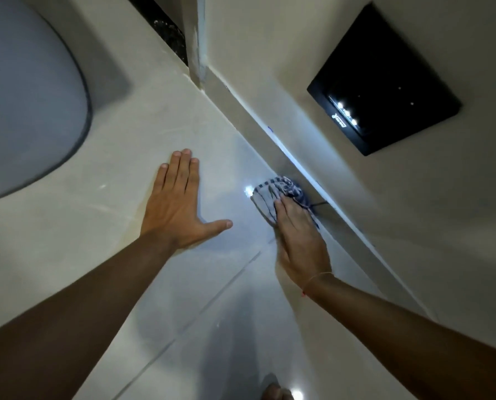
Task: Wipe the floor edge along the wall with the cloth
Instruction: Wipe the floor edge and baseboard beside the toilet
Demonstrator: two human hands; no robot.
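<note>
A blue-and-white checked cloth lies bunched on the glossy pale floor tiles, pressed against the foot of the skirting where the floor meets the wall. My right hand lies flat over the near part of the cloth and presses it down, fingers pointing toward the wall; a thin thread bracelet circles the wrist. My left hand rests palm-down on the floor to the left of the cloth, fingers together and thumb spread, holding nothing.
A white toilet bowl fills the upper left. A glossy black rectangular plate sits on the wall at the upper right. A wall corner with a dark strip stands at the far end of the skirting. Toes show at the bottom edge.
</note>
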